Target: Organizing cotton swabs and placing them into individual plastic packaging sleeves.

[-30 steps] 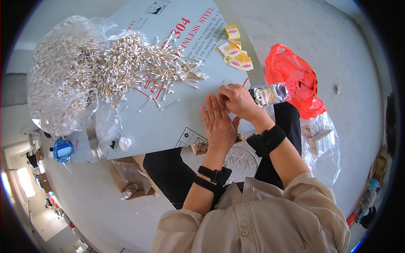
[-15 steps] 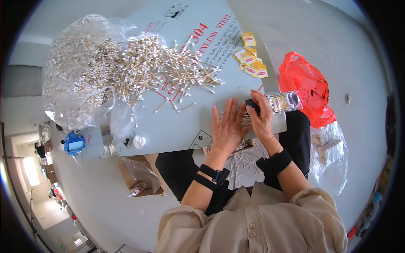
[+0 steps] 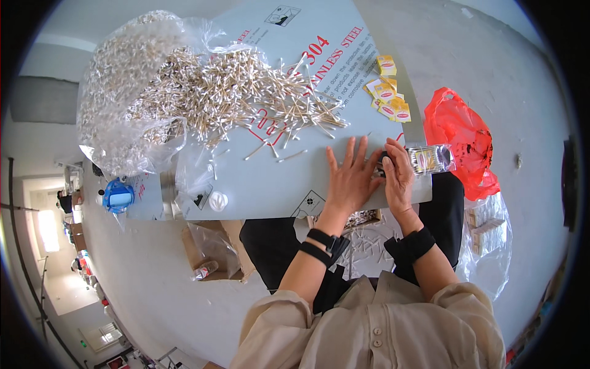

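On the near right part of the table, my left hand (image 3: 351,181) lies flat with fingers outstretched, its thumb side close to my right hand. My right hand (image 3: 399,181) curls round a small black piece (image 3: 382,161), mostly covered by the fingers. From the right side of that piece a clear plastic packet (image 3: 433,158) sticks out, with cotton swabs and a yellow label inside. A few swab ends show between my hands. Beyond my left hand spreads a big heap of loose cotton swabs (image 3: 227,92), spilling from a clear plastic bag (image 3: 123,92).
Yellow-and-white cards (image 3: 387,98) lie by the table's right edge. A red plastic bag (image 3: 458,141) and a clear bag of packs (image 3: 488,227) are at the right. A white round item (image 3: 217,201) sits near the front edge. Below stands a cardboard box (image 3: 230,246).
The whole view has shifted, so the table and heap appear farther right. My right fingers now cover more of the black piece. My left hand stays flat beside it.
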The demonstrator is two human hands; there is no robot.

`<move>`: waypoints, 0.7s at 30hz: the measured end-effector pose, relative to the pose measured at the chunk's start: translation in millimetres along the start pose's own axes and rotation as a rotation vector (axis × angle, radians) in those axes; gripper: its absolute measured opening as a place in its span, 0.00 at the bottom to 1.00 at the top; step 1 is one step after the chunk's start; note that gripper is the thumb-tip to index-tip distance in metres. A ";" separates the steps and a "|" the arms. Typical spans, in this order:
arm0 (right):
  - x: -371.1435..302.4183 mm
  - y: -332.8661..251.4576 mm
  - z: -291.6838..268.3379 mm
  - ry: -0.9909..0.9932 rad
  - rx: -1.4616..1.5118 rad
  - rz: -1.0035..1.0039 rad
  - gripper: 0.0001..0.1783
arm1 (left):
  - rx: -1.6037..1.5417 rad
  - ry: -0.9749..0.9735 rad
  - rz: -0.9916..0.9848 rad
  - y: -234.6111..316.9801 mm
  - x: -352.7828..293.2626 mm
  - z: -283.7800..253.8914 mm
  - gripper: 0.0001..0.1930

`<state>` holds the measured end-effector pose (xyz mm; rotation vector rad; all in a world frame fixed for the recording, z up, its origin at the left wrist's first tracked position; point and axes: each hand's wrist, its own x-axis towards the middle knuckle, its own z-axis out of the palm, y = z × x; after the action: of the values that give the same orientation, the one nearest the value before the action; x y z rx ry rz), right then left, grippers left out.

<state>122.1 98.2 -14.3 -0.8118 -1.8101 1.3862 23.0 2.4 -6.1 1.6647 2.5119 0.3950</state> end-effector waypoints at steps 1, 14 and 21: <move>0.5 -1.3 2.8 -0.046 0.053 0.013 0.15 | 0.000 -0.002 -0.003 -2.2 4.4 0.0 0.38; 11.6 -5.8 3.7 -0.128 0.261 0.109 0.21 | -0.065 0.062 -0.087 6.7 4.8 0.4 0.44; 6.9 -6.1 1.0 -0.124 0.270 0.131 0.21 | -0.101 0.005 -0.082 17.6 -21.3 5.9 0.42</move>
<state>117.1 101.9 -7.4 -0.7248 -1.6360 1.7552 48.5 -9.7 -8.3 1.5212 2.5080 0.5090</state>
